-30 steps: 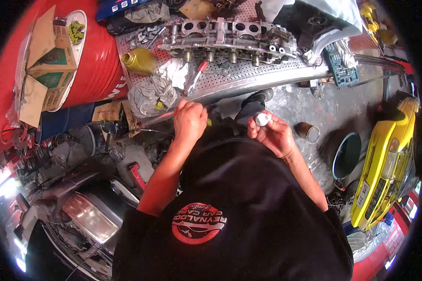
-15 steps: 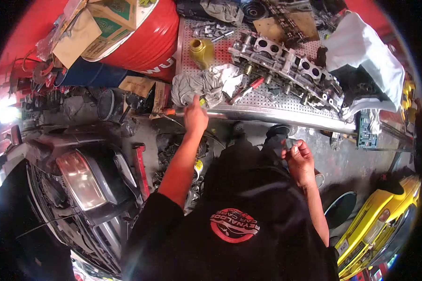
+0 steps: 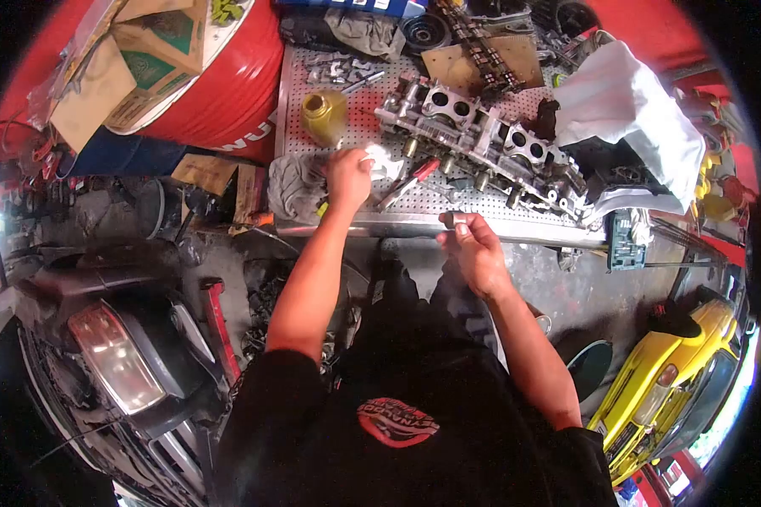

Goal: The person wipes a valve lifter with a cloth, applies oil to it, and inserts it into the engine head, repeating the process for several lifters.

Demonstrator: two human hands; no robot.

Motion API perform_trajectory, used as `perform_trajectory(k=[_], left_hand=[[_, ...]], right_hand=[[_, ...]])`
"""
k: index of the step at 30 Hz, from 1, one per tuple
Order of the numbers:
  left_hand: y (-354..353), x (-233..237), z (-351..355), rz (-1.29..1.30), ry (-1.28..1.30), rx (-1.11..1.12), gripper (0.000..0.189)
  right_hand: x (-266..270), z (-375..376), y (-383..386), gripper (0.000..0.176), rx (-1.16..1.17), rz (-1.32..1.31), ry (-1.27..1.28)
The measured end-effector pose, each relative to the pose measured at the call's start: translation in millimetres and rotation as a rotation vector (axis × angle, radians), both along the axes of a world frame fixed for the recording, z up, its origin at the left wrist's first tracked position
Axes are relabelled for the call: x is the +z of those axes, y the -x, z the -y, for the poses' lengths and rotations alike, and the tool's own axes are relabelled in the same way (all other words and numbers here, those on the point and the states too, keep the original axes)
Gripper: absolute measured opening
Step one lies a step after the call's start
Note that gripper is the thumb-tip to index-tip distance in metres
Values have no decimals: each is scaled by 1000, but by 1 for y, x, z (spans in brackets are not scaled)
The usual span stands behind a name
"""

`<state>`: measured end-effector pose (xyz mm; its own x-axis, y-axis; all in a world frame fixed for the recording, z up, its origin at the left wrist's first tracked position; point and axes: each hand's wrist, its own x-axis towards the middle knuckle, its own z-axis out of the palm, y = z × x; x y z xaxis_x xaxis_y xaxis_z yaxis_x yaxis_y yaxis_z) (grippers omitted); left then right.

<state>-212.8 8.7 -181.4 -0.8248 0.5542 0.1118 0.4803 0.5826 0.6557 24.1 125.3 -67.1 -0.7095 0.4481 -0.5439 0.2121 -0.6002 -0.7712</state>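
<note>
My left hand (image 3: 348, 179) is over the workbench with its fingers curled at the edge of a crumpled white rag (image 3: 385, 162), which it appears to grip. A grey rag (image 3: 294, 188) lies just left of it, and a yellow plastic bottle (image 3: 324, 117) stands behind. My right hand (image 3: 480, 258), in front of the bench edge, pinches a small grey cylindrical metal piece (image 3: 449, 220) between thumb and fingers. Red-handled pliers (image 3: 410, 183) lie between the hands on the perforated bench top (image 3: 372, 101). An engine cylinder head (image 3: 482, 139) rests slantwise beyond them.
A red drum (image 3: 237, 80) with cardboard on it stands left of the bench. A white cloth (image 3: 630, 110) covers something dark at the bench's right end. Below are a dark car front with a headlight (image 3: 117, 355) and a yellow car (image 3: 668, 380).
My left hand has moved from the grey rag to the white rag. My right hand has come up and inward to the bench edge, still pinching the grey metal piece. The view has shifted.
</note>
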Motion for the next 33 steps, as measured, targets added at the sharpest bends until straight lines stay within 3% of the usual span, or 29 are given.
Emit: perform_trajectory(k=[2,4,5,7,8,12,14,15,19,20,21,23,24,25,28,31,33], left_hand=[[-3,25,13,209,-385,-50,13],[-29,61,17,786,-582,-15,12],[-41,61,16,988,-561,-4,13],[-65,61,0,733,-691,-57,22],[-64,56,-3,726,-759,-8,22],[-59,75,-6,698,-805,163,12],[-51,74,-8,850,-836,396,10],[-46,74,-10,921,-853,510,10],[-58,80,1,1059,-913,198,16],[-68,83,-3,629,-772,12,16],[-75,78,-7,571,-724,40,10],[-71,62,-10,712,-787,249,9],[-63,83,-11,1089,-896,526,8],[-57,73,-6,1078,-980,519,10],[-64,86,9,1017,-1018,346,10],[-89,116,-2,645,-649,57,22],[-87,117,-7,899,-727,123,22]], right_hand=[[-32,-7,18,17,69,29,-173],[-41,-8,49,15,119,18,-263],[-46,-6,63,15,171,3,-267],[-40,7,88,20,241,-67,-675],[-62,6,92,25,246,-38,-669],[-33,-2,109,21,424,-128,-648],[-16,4,109,18,511,-128,-551],[-19,11,107,17,516,-131,-690],[-24,5,100,18,373,-110,-456],[-28,3,99,18,316,-105,-435],[-30,3,96,18,334,-103,-365],[-33,3,86,19,374,-84,-228],[-36,3,78,17,258,-289,301],[-6,10,82,13,134,-248,434],[-1,6,78,15,30,-287,565],[-17,1,69,18,84,-319,548],[-16,2,68,20,77,-261,463]])
